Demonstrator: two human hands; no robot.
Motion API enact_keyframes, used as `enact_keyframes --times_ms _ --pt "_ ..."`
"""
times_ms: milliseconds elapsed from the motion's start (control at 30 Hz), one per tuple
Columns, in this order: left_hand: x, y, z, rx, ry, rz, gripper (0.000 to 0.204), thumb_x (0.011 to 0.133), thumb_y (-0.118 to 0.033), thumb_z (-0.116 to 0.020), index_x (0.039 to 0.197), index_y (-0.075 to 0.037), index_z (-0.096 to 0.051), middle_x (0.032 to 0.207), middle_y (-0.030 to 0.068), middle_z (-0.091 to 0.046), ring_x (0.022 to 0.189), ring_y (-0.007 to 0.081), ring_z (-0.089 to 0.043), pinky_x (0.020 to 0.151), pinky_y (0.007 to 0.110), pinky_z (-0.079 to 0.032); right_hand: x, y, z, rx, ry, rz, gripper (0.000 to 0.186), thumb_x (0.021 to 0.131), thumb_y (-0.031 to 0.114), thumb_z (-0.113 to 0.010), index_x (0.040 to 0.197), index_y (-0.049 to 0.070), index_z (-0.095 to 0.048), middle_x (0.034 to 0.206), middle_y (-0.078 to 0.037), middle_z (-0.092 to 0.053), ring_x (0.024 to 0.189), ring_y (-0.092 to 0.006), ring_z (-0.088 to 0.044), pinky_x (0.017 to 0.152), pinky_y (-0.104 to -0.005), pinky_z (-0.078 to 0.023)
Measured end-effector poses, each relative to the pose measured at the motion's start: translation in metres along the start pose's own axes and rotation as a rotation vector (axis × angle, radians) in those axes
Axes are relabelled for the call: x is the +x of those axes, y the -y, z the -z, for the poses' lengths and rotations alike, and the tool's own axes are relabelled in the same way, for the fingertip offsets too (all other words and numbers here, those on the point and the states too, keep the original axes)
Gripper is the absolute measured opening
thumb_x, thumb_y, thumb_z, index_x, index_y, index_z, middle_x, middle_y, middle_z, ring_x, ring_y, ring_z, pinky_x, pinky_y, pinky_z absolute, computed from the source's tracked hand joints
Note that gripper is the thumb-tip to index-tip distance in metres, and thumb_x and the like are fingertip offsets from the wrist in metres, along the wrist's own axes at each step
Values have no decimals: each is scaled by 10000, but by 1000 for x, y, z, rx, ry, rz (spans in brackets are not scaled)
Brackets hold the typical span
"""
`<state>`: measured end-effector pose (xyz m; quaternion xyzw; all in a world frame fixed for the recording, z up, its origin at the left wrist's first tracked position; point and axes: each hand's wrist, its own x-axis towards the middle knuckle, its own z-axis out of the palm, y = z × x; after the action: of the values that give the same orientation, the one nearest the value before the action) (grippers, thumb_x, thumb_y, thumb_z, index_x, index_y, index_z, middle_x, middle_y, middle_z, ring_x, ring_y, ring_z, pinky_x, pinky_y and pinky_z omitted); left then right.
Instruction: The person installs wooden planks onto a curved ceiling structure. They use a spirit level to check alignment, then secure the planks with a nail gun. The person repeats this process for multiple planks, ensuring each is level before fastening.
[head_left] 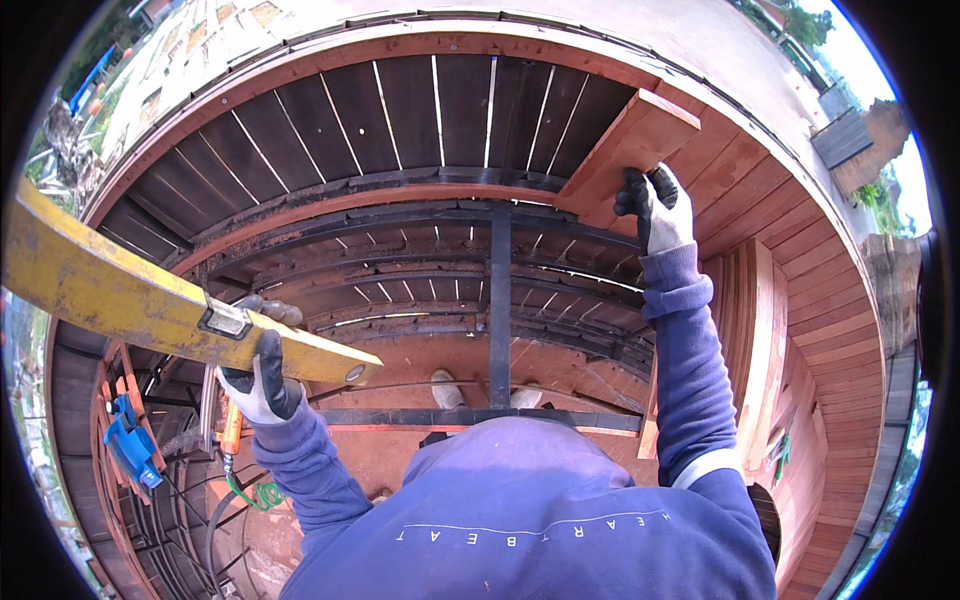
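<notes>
A worn yellow spirit level (120, 275) slants across the left side, its near end pointing toward the middle. My left hand (268, 385), in a grey and black glove, is closed around it just behind that end, beside the vial window. At the upper right, my gloved right hand (662, 210) grips the lower edge of a reddish wooden plank (628, 150) between curled fingers and thumb. That plank rests at the end of a row of laid boards (740, 180), over the dark slats (400, 110) of the curved frame.
Spare planks (750, 330) are stacked beside my right arm. A dark metal upright (500, 310) and crossbar (400, 418) stand before me. Lower left are a blue tool (130, 445), an orange-handled tool (232, 425) and a coiled green hose (262, 494). My shoes (447, 390) show below.
</notes>
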<state>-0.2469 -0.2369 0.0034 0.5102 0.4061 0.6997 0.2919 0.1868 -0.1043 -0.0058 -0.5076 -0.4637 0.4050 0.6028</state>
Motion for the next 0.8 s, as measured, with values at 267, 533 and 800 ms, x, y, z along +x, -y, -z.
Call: enact_keyframes --times_ms 267,533,800 --pt "-3 14 18 -46 -163 30 428 847 -47 -600 1243 42 -465 1079 173 -549 937 246 -573 827 419 -498 25 -35 1 -119 27 -44 256 945 170 -593 1100 -32 -617 780 -60 -618 652 -120 -601 594 -261 -512" --pt "27 35 -15 -83 -91 77 364 885 -58 -555 1234 28 -496 1059 161 -572 902 232 -581 813 389 -496 30 -45 -3 -299 -117 36 218 920 42 -561 1133 -6 -573 732 -32 -628 607 -93 -575 562 -259 -486" --pt "36 40 -49 -171 25 157 384 872 -77 -602 1219 44 -488 1007 147 -596 863 209 -598 797 357 -512 27 -39 -14 -500 -206 38 342 892 59 -629 1208 12 -506 738 -41 -624 587 -82 -559 505 -245 -467"
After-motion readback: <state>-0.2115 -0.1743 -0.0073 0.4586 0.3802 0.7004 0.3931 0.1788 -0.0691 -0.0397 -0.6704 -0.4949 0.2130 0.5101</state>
